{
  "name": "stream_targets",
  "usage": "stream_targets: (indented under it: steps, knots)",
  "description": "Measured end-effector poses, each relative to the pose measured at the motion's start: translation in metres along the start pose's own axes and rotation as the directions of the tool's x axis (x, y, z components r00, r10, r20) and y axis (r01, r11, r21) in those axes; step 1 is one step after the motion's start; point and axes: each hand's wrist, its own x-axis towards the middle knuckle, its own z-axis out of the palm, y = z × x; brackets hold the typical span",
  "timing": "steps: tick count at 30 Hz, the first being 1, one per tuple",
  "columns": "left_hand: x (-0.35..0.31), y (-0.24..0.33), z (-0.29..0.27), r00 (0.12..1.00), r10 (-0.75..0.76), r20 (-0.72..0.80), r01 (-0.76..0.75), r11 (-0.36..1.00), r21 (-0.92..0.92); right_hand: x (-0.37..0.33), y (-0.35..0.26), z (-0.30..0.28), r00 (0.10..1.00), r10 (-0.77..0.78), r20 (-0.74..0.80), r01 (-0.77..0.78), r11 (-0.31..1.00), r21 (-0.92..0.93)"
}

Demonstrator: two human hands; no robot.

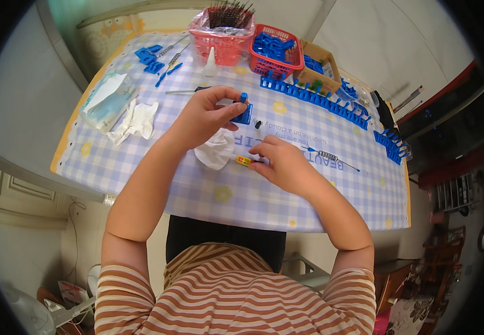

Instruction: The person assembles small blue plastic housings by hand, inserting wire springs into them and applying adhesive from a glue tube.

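My left hand [207,116] is closed, pinching a blue plastic piece [244,115] with a flat plate and a small upright peg. Lower and to the right, my right hand [283,166] has its thumb and fingers closed around a small yellow-and-red tube [244,161]. The tube points left toward a crumpled white tissue [215,151] lying on the checked tablecloth. Between and beyond the two hands lies a small black cap-like piece [258,124]. A thin metal rod [179,91] with a dark handle runs behind my left hand, which partly hides it.
Along the back stand a red basket [219,49] of dark bristly rods, another red basket [299,58] of blue parts and a cardboard box [331,67]. Blue pieces line up in a row [314,100]. A spring rod [328,156] lies right; a tissue pack [108,103] lies left.
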Motion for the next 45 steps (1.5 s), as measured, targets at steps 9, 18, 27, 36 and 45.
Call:
stream_targets:
  steps: [9,18,27,36,45]
  knots:
    - [0.0,-0.003,-0.004,0.998,0.056,-0.009,-0.056,0.996,0.065,-0.007,0.002,0.014,0.999,-0.024,-0.036,0.022,0.998,-0.062]
    - [0.001,-0.003,0.001,0.994,0.104,-0.047,-0.1,0.992,0.083,-0.007,0.007,0.015,0.998,0.032,-0.055,-0.023,0.989,0.145]
    - [0.002,-0.008,-0.001,0.993,0.105,-0.063,-0.097,0.989,0.111,-0.005,0.009,0.004,0.972,0.222,0.081,-0.233,0.839,0.491]
    - [0.001,-0.009,0.003,0.996,0.083,-0.043,-0.081,0.995,0.06,-0.007,0.024,-0.023,0.992,0.129,-0.012,-0.108,0.871,0.479]
    - [0.0,-0.011,0.007,0.999,0.043,0.028,-0.043,0.999,-0.002,-0.008,0.015,-0.046,0.926,0.299,-0.231,-0.147,0.848,0.51]
